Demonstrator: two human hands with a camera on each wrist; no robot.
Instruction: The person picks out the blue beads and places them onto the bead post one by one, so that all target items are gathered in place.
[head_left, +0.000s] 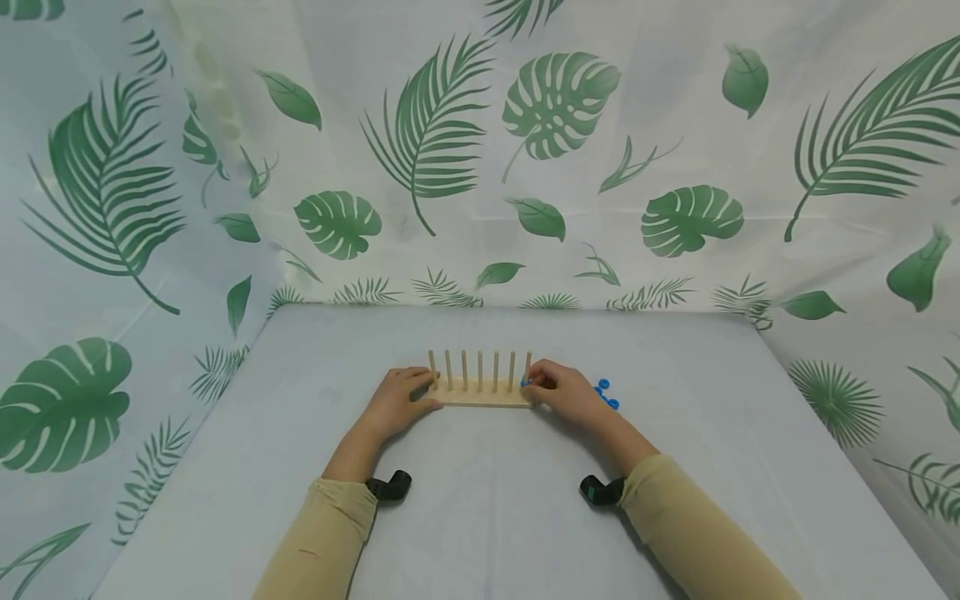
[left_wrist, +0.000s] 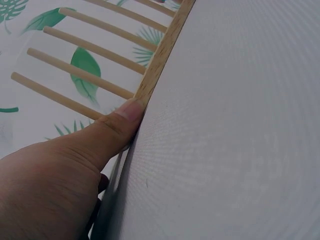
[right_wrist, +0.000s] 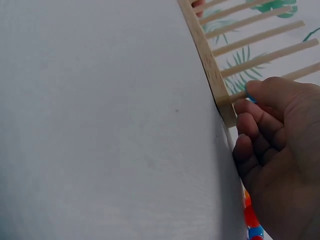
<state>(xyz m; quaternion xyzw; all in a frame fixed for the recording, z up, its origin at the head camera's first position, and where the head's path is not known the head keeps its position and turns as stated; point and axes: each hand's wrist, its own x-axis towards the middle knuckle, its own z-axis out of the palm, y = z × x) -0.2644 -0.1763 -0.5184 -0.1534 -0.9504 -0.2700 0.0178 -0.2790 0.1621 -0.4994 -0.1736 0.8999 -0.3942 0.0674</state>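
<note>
A wooden peg rack (head_left: 483, 399) stands on the table, its flat base carrying a row of several upright pegs. My left hand (head_left: 396, 402) grips the rack's left end; in the left wrist view the thumb (left_wrist: 131, 110) presses the base's edge by the end peg, and the other fingers are hidden. At the opposite end, my right hand (head_left: 564, 393) pinches a small blue ring (right_wrist: 251, 98) between thumb and index finger. The ring is around the rightmost peg, low and close to the base, mostly covered by the fingers. No rings show on the other pegs.
Several blue rings (head_left: 604, 384) lie on the table just right of my right hand. Some red and blue pieces (right_wrist: 251, 216) peek out below that hand in the right wrist view. A white cloth covers the table (head_left: 480, 517); leaf-patterned curtains (head_left: 465, 167) rise behind and beside it.
</note>
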